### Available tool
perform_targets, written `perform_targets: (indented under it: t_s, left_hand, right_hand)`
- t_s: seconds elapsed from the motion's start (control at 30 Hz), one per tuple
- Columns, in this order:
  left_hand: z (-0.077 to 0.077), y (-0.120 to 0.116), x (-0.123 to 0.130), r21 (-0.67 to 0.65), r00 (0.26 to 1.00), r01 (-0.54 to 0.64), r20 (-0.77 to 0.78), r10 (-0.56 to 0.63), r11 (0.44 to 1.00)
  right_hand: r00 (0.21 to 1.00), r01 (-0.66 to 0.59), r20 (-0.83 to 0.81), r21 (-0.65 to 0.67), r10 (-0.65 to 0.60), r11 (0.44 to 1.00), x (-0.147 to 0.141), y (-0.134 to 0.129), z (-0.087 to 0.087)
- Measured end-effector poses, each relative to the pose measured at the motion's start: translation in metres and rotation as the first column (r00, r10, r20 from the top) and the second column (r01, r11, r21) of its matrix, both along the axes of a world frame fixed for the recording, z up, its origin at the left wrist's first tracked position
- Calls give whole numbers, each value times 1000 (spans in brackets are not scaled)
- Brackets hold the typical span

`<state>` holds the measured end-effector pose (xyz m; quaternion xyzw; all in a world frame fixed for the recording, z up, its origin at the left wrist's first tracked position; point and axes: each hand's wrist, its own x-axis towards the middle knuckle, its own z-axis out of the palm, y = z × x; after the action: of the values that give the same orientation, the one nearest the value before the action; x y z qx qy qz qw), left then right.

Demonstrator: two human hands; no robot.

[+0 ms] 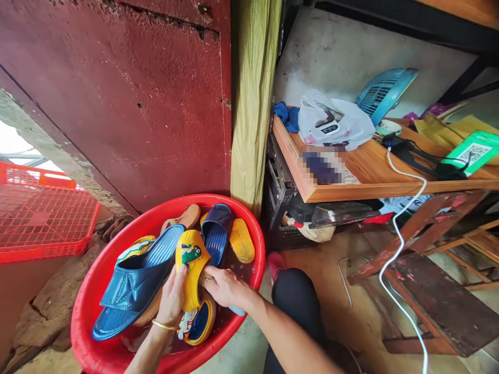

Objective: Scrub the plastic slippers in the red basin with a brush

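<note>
My left hand [171, 296] is closed around the side of a yellow slipper [189, 249] with a green dinosaur on its strap. Pressed against the slipper's opening, my right hand [226, 285] grips a brush, of which only brown bristles [205, 279] show clearly. A light blue piece [236, 310] peeks out under the right wrist; whether it belongs to the brush I cannot tell. Both hands are over a red basin [80, 301] holding water and several slippers. Among them are a large blue slipper [128, 285], a dark blue one [217, 234] and a yellow one [242, 241].
A red plastic crate [47, 223] stands at the left, and a dark red door [117, 104] rises behind the basin. To the right is a wooden table [374, 166] with a plastic bag [335, 122] and blue fan [385, 93]. A white cable [397, 234] hangs near a wooden stool [444, 296].
</note>
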<state>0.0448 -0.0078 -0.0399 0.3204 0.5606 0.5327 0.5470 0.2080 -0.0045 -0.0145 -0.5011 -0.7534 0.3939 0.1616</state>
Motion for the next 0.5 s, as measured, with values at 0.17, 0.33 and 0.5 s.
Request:
perform_targets:
  t_s: [0.17,0.33,0.5]
  left_hand:
    - [1,10,-20,90,994,-89,-62,95,992]
    - [-6,19,-31,63,989,-148,-18,149,987]
    - [-1,17,-30,82,990,-53,-128,63,995]
  right_hand:
    - [966,-244,-176,-391,188,887,18,-11,6]
    - [945,-327,-153,-504,289,800,34,-16,6]
    - [903,-337,211,-195,375,921,37,-23,7]
